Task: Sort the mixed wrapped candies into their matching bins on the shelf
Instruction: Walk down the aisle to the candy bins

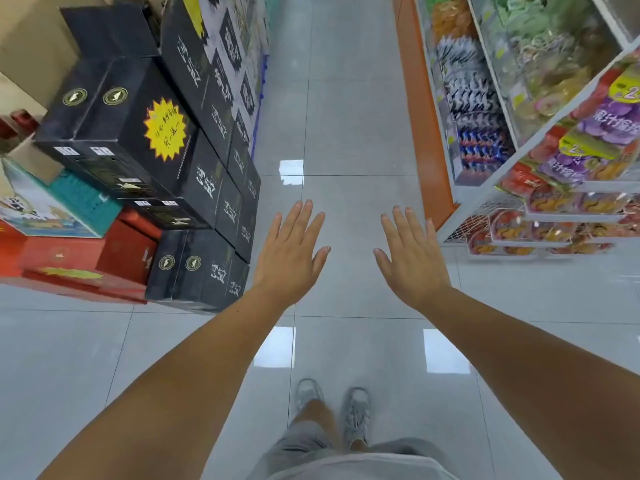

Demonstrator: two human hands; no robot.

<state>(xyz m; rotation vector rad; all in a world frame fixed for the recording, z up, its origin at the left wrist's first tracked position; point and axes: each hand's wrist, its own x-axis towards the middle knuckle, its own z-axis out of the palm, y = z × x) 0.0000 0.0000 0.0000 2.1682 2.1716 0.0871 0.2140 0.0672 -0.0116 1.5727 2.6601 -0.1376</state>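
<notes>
grey glossy floor tiles (346, 133) run down a shop aisle, with the person standing in the middle of it and both bare arms stretched forward. the left hand (289, 258) is spread flat, palm down, fingers straight and slightly apart, holding nothing and touching nothing. the right hand (412, 259) mirrors it just beside, also flat and wide with nothing in it; a strip of floor shows between the two thumbs. left of the left hand stands a stack of black boxes (138, 140), one with a yellow star sticker (165, 132), and beyond them some red boxes (86, 258). right of the right hand and further ahead rises a white shelf (478, 199) with an orange base; its clear bins (450, 140) hold wrapped candies (467, 91) in black-and-white, blue, orange and green lots, well apart from both hands. nearer the right hand, purple and red snack bags (609, 123) hang off the shelf end. below the wrists, grey shoes (355, 415) and grey shorts (304, 441) show.
</notes>
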